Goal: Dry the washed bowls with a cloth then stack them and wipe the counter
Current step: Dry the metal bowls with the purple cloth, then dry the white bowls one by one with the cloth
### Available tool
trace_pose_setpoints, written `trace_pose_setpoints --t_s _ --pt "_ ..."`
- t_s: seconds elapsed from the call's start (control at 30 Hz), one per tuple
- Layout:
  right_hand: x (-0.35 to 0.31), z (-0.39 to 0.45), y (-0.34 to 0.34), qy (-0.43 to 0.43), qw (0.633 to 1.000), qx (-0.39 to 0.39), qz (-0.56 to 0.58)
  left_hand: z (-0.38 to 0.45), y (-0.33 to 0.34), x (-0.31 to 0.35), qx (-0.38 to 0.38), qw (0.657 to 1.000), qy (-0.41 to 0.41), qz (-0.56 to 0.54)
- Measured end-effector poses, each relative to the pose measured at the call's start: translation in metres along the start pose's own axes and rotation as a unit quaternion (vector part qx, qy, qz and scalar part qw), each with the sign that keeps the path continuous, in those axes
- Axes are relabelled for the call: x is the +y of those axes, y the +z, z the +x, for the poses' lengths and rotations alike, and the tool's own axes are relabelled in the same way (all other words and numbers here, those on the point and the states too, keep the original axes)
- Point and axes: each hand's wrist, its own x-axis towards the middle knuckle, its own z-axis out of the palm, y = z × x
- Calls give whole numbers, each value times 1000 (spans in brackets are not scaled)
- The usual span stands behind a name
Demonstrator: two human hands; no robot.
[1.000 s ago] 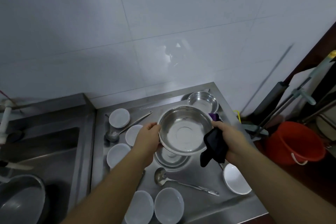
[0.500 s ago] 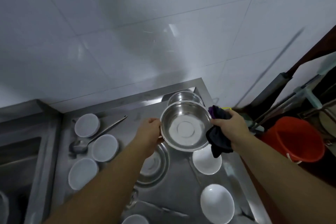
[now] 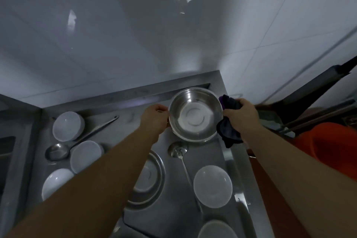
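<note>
- One steel bowl (image 3: 195, 114) at the counter's far right corner; left hand (image 3: 154, 120) grips its left rim, right hand (image 3: 240, 115) its right rim, with a dark cloth (image 3: 229, 131) bunched in the fingers.
- Five white bowls: three left (image 3: 67, 125), two right (image 3: 212, 186).
- Two ladles (image 3: 178, 150); one steel plate (image 3: 152, 177).
- Steel counter (image 3: 193, 222) against a tiled wall (image 3: 135, 35).
- Orange bucket (image 3: 332, 145) beyond the right edge.

Bare forearms; no visible sleeves
</note>
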Motion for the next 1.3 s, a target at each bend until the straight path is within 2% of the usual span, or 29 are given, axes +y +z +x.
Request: trace_pose_setpoints --t_s 0.33,0.6,0.7,0.83,1.1,1.3 --pt "14 32 29 -39 993 19 -110 32 19 -11 75 984 54 155" --pt "18 16 19 -64 994 47 -75 24 16 -16 90 974 80 192" --pt "24 -2 10 -59 995 46 -64 -1 15 -24 67 970 109 207" --pt "37 -31 1 -55 996 44 -57 -44 19 -43 -3 956 153 252" --pt "82 -90 -10 -80 993 4 -91 -103 34 -106 -116 933 95 328" --pt "119 -127 -13 -78 991 -26 -105 -122 48 -138 -133 920 75 361"
